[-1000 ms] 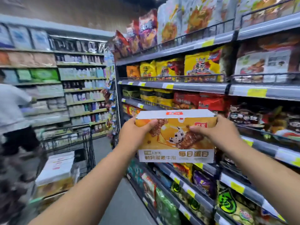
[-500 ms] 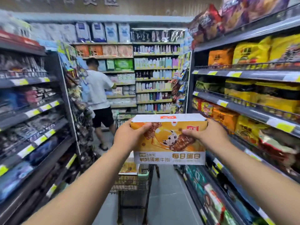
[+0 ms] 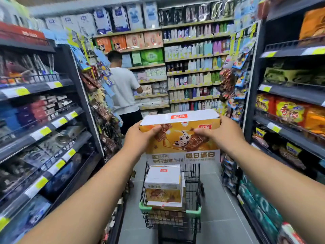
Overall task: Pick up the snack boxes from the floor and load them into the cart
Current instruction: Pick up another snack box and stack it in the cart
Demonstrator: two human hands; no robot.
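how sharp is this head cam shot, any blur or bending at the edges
Head view: the orange-and-white cardboard snack box, gripped by the left hand and right hand, is sharp enough to show its print; the dark metal shelves at the left edge are smeared and their uprights lean from wide-angle distortion; light is even, without glare.

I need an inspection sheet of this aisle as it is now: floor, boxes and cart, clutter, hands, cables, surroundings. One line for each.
Surface: grey floor beside the cart.
Job's things: one snack box held above the cart; a second box lies on top of the load inside it.
Clutter: nothing seen.
Hands: left hand and right hand grip the held box at its upper ends, thumbs on the front face.
Cables: nothing seen.
Surroundings: stocked shelves on both sides; a person in a white shirt at the aisle's end.
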